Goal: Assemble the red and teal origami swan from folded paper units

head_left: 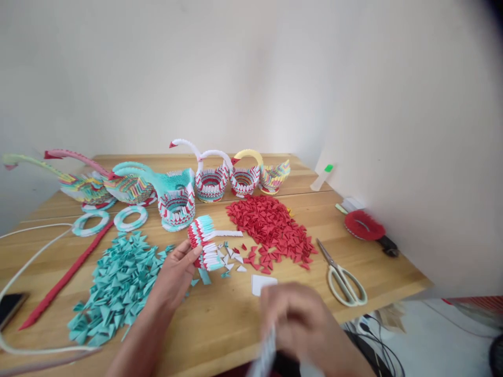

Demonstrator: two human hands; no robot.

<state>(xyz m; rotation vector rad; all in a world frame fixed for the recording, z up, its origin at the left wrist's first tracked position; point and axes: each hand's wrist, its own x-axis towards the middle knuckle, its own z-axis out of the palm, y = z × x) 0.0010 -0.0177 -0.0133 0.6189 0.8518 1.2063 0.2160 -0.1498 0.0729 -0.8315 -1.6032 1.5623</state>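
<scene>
My left hand (178, 272) pinches a curved section of interlocked folded-paper pieces (205, 243) in white, red and turquoise, held above the table. Smeared by motion, my right hand (294, 319) is low at the front edge, its fingers closed around a narrow whitish strip (266, 356) that points down. The strip's kind is too blurred to tell. A row of white paper pieces (231, 233) reaches right from behind the held section. Small loose white paper triangles (231, 258) lie just right of it, and a white paper card (262, 283) lies beyond my right hand.
A turquoise triangle pile (121, 285) lies left, a red one (271, 225) centre-right. Several paper swans (176, 201) stand behind. Scissors (341, 280), a red paper ring (363, 226), two pale rings (130, 218), a long red strip (66, 277), a white cable (37, 259) and a phone (11, 306) lie around.
</scene>
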